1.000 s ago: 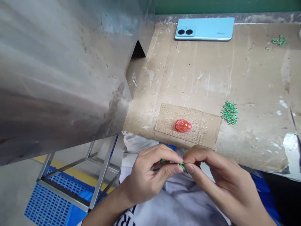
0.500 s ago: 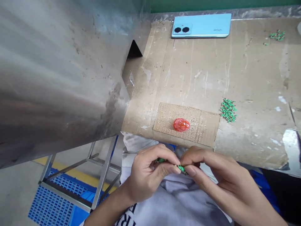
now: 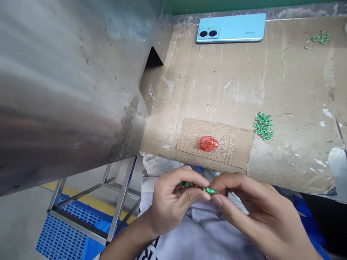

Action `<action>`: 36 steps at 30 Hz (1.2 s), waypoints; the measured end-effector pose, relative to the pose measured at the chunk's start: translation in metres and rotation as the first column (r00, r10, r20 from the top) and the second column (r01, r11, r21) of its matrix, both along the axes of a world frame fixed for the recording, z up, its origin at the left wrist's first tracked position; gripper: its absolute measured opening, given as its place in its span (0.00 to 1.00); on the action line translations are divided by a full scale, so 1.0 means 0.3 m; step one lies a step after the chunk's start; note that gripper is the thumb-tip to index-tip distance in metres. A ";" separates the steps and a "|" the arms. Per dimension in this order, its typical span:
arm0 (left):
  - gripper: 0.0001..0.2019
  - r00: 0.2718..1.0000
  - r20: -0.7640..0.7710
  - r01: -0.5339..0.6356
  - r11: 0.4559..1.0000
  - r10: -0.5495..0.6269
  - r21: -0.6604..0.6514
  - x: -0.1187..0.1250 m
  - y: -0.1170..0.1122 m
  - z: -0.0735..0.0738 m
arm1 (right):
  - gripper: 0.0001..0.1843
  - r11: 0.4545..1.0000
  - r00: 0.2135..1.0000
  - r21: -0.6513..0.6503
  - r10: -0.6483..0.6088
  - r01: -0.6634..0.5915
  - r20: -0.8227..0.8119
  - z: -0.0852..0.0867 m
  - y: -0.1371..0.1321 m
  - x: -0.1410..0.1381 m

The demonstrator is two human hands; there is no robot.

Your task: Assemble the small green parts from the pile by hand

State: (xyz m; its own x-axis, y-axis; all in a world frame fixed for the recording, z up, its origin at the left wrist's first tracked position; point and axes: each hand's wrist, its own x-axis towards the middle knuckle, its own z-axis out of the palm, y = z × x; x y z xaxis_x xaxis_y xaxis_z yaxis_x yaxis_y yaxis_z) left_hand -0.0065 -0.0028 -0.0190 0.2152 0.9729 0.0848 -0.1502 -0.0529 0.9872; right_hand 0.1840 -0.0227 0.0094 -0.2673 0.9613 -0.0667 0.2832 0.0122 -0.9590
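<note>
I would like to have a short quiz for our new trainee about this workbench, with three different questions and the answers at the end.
1. In the picture, on which side of the glossy red lump is the bigger pile of small parts? A) left B) right C) directly below
2. True or false: the vivo phone lies with its rear cameras facing up.
3. Fill in: the tiny piece pinched by the left hand, close to the right hand, is mostly ____ in colour.

Key: 1. B; 2. True; 3. green
</note>
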 end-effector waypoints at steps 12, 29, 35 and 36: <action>0.05 0.999 -0.019 -0.026 1.000 0.026 0.012 0.006 0.000 0.006 | 0.07 0.999 0.999 0.034 -0.008 0.010 -0.051 -0.014 -0.003 -0.017; 0.08 0.830 0.533 0.385 0.524 0.164 -0.760 -0.013 0.032 0.046 | 0.12 0.697 0.511 0.546 -0.715 0.465 0.477 -0.078 0.123 0.396; 0.06 0.790 0.587 0.447 0.490 0.175 -0.748 -0.008 0.017 0.044 | 0.12 0.879 0.679 0.443 -0.436 0.179 0.591 -0.136 0.181 0.363; 0.05 0.780 0.597 0.453 0.489 0.187 -0.746 -0.008 0.017 0.046 | 0.12 0.881 0.680 0.444 -0.425 0.161 0.597 -0.142 0.189 0.369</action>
